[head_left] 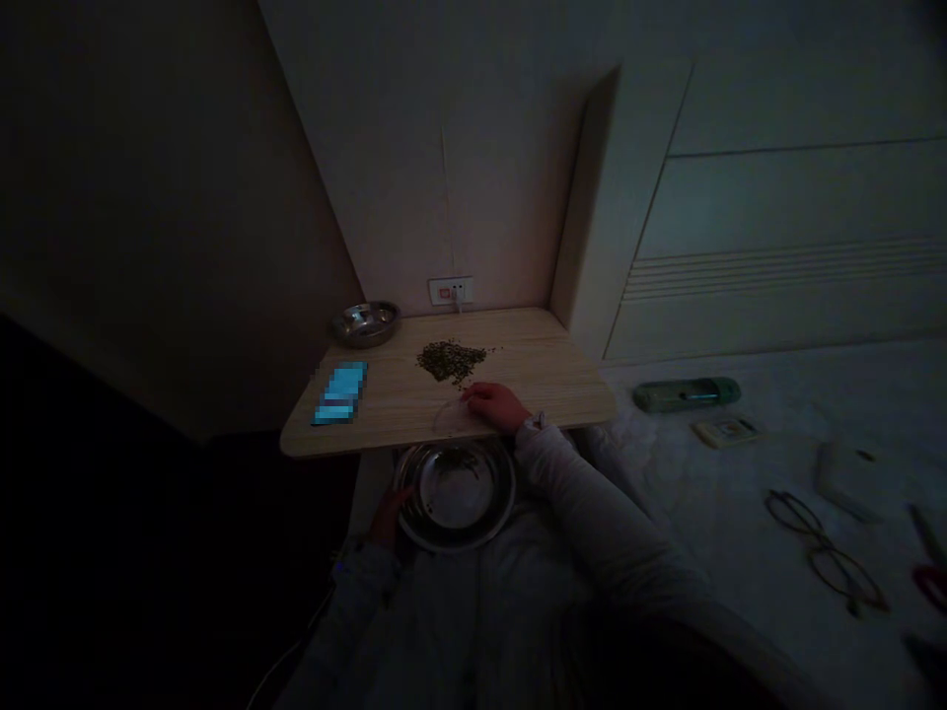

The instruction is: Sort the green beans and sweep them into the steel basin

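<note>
Seed-like pile [448, 361] lies just beyond & left of nearer R hand [495, 405], long axis approx. L–R; R fingers curled, grip unclear; L hand [387, 515] grips steel bowl [500, 505].

right arm [614, 523] stretches forward, right hand [497, 405] loosely curled; left hand [386, 518] sits lower, nearer the body, dim.

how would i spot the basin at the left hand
Find the wooden tabletop by the wall. Below its near edge is a round metal basin, the left hand at its rim. It looks wider than the metal bowl on the tabletop.
</note>
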`<state>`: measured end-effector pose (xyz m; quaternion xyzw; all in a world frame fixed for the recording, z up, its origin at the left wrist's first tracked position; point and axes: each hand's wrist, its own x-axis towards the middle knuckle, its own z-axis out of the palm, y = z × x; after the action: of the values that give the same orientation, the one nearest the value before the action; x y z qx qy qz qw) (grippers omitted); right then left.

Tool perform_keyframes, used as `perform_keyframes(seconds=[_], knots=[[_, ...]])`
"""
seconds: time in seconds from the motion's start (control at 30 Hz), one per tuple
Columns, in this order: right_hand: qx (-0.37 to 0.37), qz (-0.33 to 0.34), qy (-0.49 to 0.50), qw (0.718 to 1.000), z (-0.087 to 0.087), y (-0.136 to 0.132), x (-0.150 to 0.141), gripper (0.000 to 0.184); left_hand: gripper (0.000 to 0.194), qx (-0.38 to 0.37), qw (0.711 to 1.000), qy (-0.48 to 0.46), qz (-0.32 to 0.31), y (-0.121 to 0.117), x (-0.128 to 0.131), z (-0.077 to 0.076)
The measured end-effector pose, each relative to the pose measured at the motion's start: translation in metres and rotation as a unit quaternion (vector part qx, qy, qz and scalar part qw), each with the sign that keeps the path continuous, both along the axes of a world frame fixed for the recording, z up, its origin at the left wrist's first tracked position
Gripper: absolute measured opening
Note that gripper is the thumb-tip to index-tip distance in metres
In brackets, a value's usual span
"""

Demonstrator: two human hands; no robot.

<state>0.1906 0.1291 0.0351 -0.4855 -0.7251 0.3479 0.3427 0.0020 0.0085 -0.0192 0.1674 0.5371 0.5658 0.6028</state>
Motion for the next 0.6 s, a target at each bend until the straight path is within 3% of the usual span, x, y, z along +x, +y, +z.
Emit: perform_keyframes(seconds=[0.27, 0.5, 0.6], knots=[[-0.014, -0.002, 0.040, 0.999, -0.005, 0.003, 0.000, 0.023, 0.005, -0.042, 0.999, 0.011, 0.018, -0.001, 0.004, 0.010], [0.046, -0.131, 0.048, 0.989, -0.007, 0.009, 0.000, 0.026, 0.012, -0.011, 1.000, -0.006, -0.008, -0.004, 0.005, 0.013], [0.053, -0.141, 0.018, 0.988, -0.006, 0.008, -0.001, 0.027, 0.011, 0.002, 1.000, -0.007, -0.003, -0.004, 0.005, 0.011]])
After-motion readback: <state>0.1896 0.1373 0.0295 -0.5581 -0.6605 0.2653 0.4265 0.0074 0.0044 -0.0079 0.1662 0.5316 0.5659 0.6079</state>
